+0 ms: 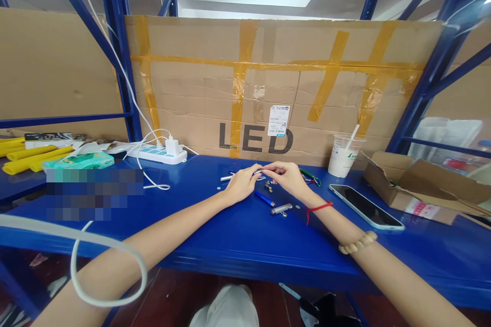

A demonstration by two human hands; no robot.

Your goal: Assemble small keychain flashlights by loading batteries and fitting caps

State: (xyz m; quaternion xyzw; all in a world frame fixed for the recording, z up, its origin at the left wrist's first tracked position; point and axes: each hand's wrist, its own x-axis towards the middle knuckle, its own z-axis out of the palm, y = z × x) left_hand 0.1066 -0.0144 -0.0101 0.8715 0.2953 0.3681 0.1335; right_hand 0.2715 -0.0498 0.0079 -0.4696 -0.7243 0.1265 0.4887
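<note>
Both hands meet over the middle of the blue shelf [238,235]. My left hand [241,183] is closed around one end of a small silver tube [259,171], like a tiny flashlight. My right hand [286,176] pinches the other end of it with fingertips pressed together. Just in front of the hands lie a blue tube [264,198], a silver tube [281,209] and several small round button cells [268,185]. Another silver tube [226,178] lies left of my left hand. A green clip [311,176] peeks out behind my right hand.
A phone [365,206] lies face up at the right, beside an open cardboard box [418,184]. A plastic cup with a straw [342,155] stands behind it. At the left are a white power strip [157,153], cables, a tissue pack [80,161] and yellow foam rolls [34,156]. A taped cardboard wall [276,82] backs the shelf.
</note>
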